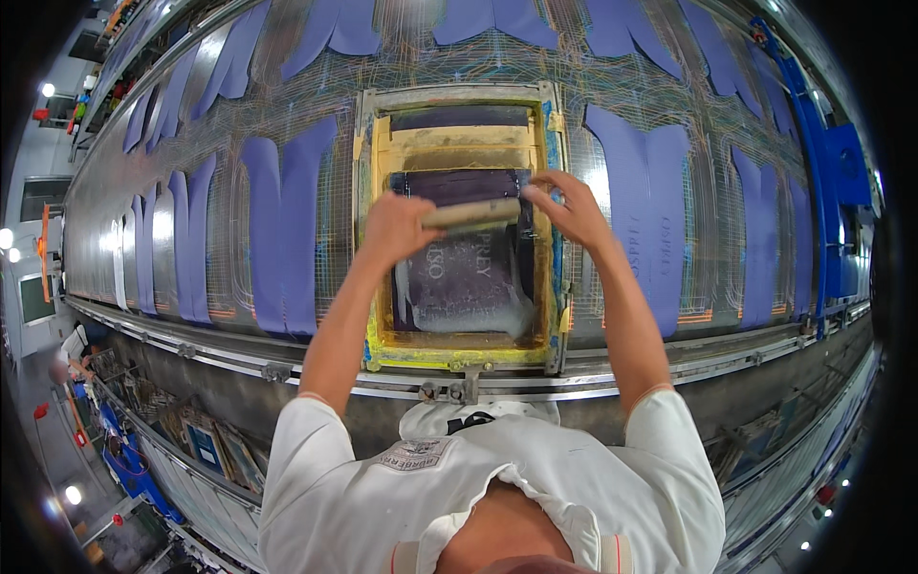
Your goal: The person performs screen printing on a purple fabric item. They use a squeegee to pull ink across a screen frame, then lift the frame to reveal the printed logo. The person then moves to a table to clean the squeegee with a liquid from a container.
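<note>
A squeegee with a pale wooden bar lies crosswise over the upper part of a screen printing frame, tilted up a little at its right end. My left hand is wrapped round the bar's left end. At its right end, the thumb and fingers of my right hand close on the bar's tip, slightly blurred. The frame has a metal rim smeared with yellow and patched with blue and tan tape. Inside it, dark ink coats the mesh, and pale lettering shows through. The squeegee's blade is hard to make out.
Purple fabric pieces lie in rows on the long printing table, left, right and beyond the frame. A metal rail runs along the near edge. A blue machine part stands at the right. Stacked frames sit behind me, lower left.
</note>
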`<state>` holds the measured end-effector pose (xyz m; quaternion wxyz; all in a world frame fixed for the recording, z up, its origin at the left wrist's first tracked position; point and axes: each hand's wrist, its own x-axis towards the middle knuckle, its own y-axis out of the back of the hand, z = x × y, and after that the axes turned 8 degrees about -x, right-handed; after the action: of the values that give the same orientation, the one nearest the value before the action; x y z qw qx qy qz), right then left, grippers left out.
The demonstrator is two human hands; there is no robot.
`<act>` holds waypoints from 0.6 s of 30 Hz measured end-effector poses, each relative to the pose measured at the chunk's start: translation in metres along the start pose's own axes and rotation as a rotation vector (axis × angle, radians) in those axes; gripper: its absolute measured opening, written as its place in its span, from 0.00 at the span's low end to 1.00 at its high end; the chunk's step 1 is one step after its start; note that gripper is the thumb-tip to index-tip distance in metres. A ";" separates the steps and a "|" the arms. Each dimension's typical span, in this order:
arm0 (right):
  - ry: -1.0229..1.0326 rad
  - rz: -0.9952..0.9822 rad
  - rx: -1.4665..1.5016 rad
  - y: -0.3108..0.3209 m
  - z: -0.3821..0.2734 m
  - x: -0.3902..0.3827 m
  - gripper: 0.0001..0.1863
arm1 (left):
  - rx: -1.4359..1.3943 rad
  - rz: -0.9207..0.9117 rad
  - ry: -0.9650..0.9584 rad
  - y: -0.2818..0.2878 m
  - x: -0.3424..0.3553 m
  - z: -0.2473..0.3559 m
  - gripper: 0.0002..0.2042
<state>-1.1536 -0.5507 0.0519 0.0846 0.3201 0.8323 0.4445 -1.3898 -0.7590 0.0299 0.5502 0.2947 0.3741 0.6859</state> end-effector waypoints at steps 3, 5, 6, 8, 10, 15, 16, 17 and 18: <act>0.089 -0.433 -0.239 0.004 -0.028 0.070 0.23 | -0.049 -0.017 0.109 0.020 0.056 -0.006 0.21; 0.149 -0.409 -0.404 -0.009 -0.024 0.092 0.21 | 0.050 0.024 0.043 0.021 0.080 -0.012 0.24; 0.183 -0.402 -0.484 -0.016 -0.024 0.097 0.21 | 0.100 0.043 0.017 0.020 0.085 -0.013 0.25; 0.114 -0.463 -0.510 -0.020 -0.023 0.099 0.19 | 0.060 0.014 0.034 0.019 0.085 -0.012 0.26; 0.085 -0.456 -0.501 -0.023 -0.028 0.087 0.15 | 0.040 0.025 0.030 0.019 0.074 -0.007 0.22; 0.190 -0.458 -0.566 -0.031 -0.053 -0.037 0.11 | 0.117 -0.123 -0.020 -0.012 -0.033 0.036 0.13; 0.209 -0.423 -0.491 -0.034 -0.060 -0.069 0.12 | 0.056 -0.081 -0.058 -0.025 -0.064 0.041 0.12; 0.225 -0.384 -0.418 -0.037 -0.064 -0.091 0.12 | -0.005 -0.039 -0.102 -0.035 -0.088 0.043 0.12; 0.224 -0.349 -0.414 -0.040 -0.063 -0.095 0.13 | -0.010 0.008 -0.114 -0.043 -0.092 0.041 0.12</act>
<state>-1.1246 -0.6678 0.0436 0.1311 0.0969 0.7707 0.6160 -1.3133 -0.8365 0.0171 0.5693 0.3323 0.3375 0.6720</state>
